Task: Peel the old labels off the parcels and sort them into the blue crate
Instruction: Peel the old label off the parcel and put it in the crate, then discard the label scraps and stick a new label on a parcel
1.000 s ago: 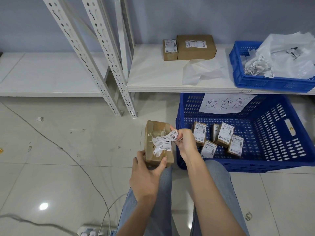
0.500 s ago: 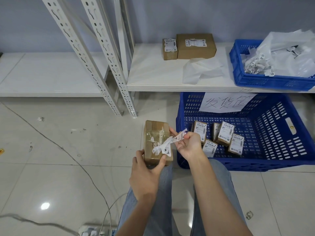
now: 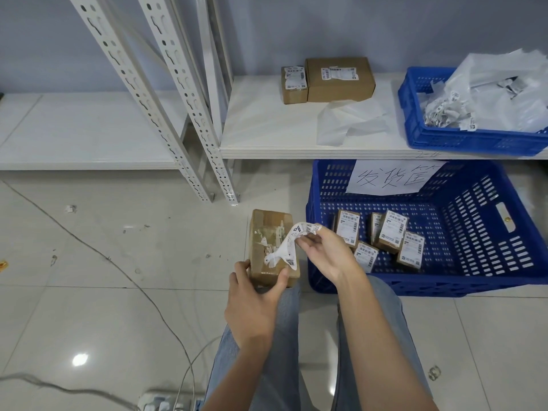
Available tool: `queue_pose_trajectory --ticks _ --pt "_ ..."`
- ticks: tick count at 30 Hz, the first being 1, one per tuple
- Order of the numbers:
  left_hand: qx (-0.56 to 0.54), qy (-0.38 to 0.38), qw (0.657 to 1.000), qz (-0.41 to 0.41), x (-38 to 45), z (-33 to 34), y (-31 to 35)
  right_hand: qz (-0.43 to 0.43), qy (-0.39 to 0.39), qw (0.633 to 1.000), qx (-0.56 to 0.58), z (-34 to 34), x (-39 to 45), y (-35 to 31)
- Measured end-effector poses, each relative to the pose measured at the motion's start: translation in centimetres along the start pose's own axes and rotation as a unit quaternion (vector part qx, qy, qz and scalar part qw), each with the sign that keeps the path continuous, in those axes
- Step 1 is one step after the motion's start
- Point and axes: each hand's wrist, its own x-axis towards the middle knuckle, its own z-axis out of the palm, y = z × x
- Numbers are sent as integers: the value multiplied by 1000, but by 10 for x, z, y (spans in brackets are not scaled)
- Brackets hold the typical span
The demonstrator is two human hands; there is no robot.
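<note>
My left hand (image 3: 253, 307) grips the near end of a small brown cardboard parcel (image 3: 268, 232) above my knees. Torn white paper residue covers the parcel's top. My right hand (image 3: 326, 252) pinches the free end of the old white label (image 3: 289, 246), which is half peeled and still stuck at its lower end. To the right on the floor stands the big blue crate (image 3: 474, 232) with a handwritten paper sign and several small labelled parcels (image 3: 391, 232) inside. Two more labelled boxes (image 3: 338, 80) wait on the white shelf.
A smaller blue crate (image 3: 444, 137) on the shelf holds white plastic bags and peeled labels. A loose white bag (image 3: 347, 123) lies on the shelf. White rack uprights (image 3: 184, 114) stand at left. A cable (image 3: 118, 262) crosses the tiled floor to a power strip (image 3: 166, 403).
My right hand has pulled the label further up and to the right, so more of it is off the parcel. The left hand and parcel have stayed put.
</note>
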Motion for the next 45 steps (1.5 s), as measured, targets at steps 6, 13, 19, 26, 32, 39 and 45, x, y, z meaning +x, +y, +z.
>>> queue_pose_trajectory --ticks 6,13,19,26,32,39,45 --pt "8 -6 1000 -3 1 0 -1 9 43 996 -78 -15 4 -3" --pt "4 -1 1000 -7 1 0 0 50 -7 986 -161 -24 3 -10" --pt "8 -5 1000 -10 0 -1 1 44 -12 990 -134 -28 -2 -4" --pt "-1 -9 1000 -23 2 1 -4 42 -28 996 -74 -32 3 -10" --pt "-18 -14 999 -42 2 -1 -1 24 -27 988 -152 -23 1 -10" --pt "-200 -58 972 -107 55 13 38 -51 -59 995 -68 -5 20 -27" --pt "-358 -123 913 -150 142 59 99 -155 -41 984 -75 26 84 -79"
